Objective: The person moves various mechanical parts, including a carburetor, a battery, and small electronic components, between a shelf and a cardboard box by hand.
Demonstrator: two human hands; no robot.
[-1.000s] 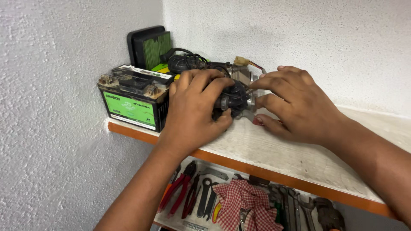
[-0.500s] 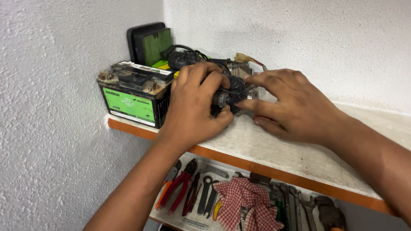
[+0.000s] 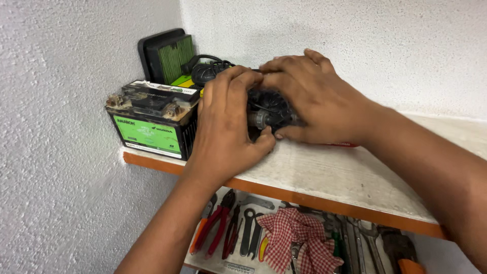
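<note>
Your left hand [image 3: 223,122] and right hand [image 3: 314,101] both clasp the black motor part [image 3: 266,109] on the shelf [image 3: 324,172] beside the battery [image 3: 149,119] near its left corner, not yet lifted clear.

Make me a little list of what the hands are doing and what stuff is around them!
left hand: gripping a black round engine part from the left
right hand: cupped over the same part from the right
shelf: white wooden board with orange edge, in a corner
beside the hands: black battery with green label
behind: green pleated filter
below: red-handled pliers, red checked cloth
</note>
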